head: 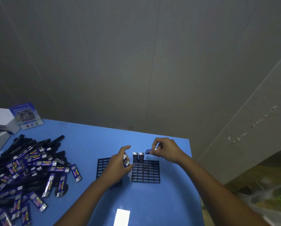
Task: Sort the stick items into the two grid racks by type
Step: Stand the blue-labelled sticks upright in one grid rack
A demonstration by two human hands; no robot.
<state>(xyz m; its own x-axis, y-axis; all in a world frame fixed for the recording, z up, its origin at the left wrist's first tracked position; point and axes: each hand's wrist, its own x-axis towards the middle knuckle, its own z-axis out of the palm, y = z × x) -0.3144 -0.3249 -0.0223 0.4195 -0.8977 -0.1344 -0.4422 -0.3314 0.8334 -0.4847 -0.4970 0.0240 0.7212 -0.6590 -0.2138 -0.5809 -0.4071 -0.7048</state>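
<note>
Right hand (165,150) fingers pinch one blue stick (148,151) just above the far edge of the right rack (145,171), where two sticks (138,157) already stand upright in the back row. Left hand (118,165) curls around a couple more sticks (126,160), hovering over the left rack (103,165). Big mixed pile (27,170) of blue and black sticks sits off left on the blue counter (152,201).

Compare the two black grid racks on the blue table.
The right rack lies fully in view; the left rack is partly covered by the left hand. The right rack holds two upright sticks in its far row; the left rack's visible cells are empty. Both are black grids.
</note>
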